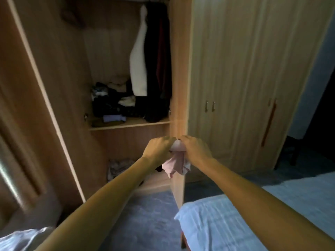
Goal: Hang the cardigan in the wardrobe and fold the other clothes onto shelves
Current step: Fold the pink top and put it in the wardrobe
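Ahead, left hand [159, 147] and right hand [195, 148], each grip tight on pink garment [175, 164], wardrobe door edge [179, 87] just beyond.

Two hands show, the left hand [159, 147] and the right hand [194, 147], with one pink garment [175, 164] gripped between them. There is one wardrobe [235, 69] with two doors open: one at the left [10, 105] and one seen edge-on [179, 87]. The closed doors bear two small metal handles [210, 106] and one long reddish handle [269, 124]. One white garment [138, 60] hangs beside at least two dark garments [157, 60]. One shelf [130, 125] carries one heap of clothes [112, 105], its pieces too blurred to count. One patterned cloth [119, 167] lies below, and there is one bed [235, 214].
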The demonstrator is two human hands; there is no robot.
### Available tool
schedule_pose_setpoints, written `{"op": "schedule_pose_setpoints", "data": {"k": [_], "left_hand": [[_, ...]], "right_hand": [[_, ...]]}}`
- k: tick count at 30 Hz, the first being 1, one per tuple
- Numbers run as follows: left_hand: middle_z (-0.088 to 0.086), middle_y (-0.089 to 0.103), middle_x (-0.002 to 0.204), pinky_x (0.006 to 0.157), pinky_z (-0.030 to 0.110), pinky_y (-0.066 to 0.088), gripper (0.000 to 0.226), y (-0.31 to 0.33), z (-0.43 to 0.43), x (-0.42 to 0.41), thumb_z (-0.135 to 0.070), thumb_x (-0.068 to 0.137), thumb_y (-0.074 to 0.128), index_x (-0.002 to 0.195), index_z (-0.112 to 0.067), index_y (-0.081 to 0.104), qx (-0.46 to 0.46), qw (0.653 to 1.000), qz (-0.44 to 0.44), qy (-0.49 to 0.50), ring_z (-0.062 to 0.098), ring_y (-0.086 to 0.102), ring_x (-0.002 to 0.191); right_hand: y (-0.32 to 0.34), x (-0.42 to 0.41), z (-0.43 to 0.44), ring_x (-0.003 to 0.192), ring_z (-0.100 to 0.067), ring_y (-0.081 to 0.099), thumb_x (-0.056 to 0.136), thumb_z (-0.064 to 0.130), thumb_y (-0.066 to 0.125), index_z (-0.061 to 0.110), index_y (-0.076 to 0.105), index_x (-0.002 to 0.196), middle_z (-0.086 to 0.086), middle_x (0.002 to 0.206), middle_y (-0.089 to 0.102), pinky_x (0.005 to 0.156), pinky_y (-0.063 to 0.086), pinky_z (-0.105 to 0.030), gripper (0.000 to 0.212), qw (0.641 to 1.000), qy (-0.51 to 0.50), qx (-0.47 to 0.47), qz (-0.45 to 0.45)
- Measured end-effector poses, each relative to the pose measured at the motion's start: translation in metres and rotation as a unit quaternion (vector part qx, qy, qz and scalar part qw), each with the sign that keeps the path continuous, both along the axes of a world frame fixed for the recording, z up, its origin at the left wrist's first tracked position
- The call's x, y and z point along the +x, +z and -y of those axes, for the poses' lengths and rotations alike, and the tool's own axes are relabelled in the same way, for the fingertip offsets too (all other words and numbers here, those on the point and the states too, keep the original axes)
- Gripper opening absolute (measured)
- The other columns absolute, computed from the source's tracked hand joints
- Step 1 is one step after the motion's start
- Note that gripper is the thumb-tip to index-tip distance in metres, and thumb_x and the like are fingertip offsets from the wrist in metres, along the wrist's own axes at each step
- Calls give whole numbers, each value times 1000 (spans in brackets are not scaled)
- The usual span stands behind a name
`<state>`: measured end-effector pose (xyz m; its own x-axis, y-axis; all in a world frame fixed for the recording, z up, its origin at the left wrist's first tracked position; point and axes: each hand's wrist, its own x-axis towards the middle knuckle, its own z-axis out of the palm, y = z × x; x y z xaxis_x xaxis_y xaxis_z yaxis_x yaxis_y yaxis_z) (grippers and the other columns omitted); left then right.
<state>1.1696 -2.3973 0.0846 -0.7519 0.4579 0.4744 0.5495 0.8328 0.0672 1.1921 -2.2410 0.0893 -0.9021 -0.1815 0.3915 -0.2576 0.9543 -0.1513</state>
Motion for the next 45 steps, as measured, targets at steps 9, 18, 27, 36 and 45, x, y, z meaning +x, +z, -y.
{"op": "schedule_pose_setpoints", "data": {"k": [9, 18, 27, 36, 45], "left_hand": [[7, 69, 101, 63, 34, 48, 51, 7, 127, -106, -13, 63, 55, 113, -13, 65, 67, 993, -89, 30, 33, 64, 85], [5, 70, 88, 55, 33, 48, 45, 4, 150, -247, -14, 61, 65, 106, -14, 68, 33, 987, -128, 94, 31, 65, 74], [2, 69, 88, 56, 38, 51, 34, 15, 163, -376, -19, 67, 64, 101, -16, 68, 13, 979, -102, 176, 30, 64, 75], [6, 70, 84, 55, 32, 51, 36, -7, 229, -459, -19, 62, 61, 96, -13, 70, 11, 973, -89, 211, 30, 65, 71], [3, 68, 93, 65, 38, 52, 37, -17, 328, -575, -29, 71, 56, 104, -18, 66, 40, 970, -65, 230, 28, 64, 83]], "right_hand": [[11, -132, 117, 106, -27, 60, 88, 9, 53, 22, 49, 132, -1, 127, 58, 86, 49, -38, 46, 996, 80, -6, -39], [4, -292, 141, 104, -27, 62, 85, 8, 56, 27, 50, 131, 2, 128, 57, 81, 51, -36, 51, 988, 143, -30, -55], [11, -443, 155, 99, -27, 64, 76, 15, 63, 26, 57, 121, 2, 117, 62, 78, 51, -35, 46, 973, 216, -70, -50], [-6, -539, 223, 111, -23, 57, 83, 27, 61, 24, 50, 132, 2, 130, 55, 83, 44, -29, 50, 956, 289, -39, -17], [-5, -647, 317, 93, -26, 62, 82, 27, 59, 22, 58, 113, 0, 109, 61, 65, 40, -28, 31, 964, 264, -5, -17]]}}
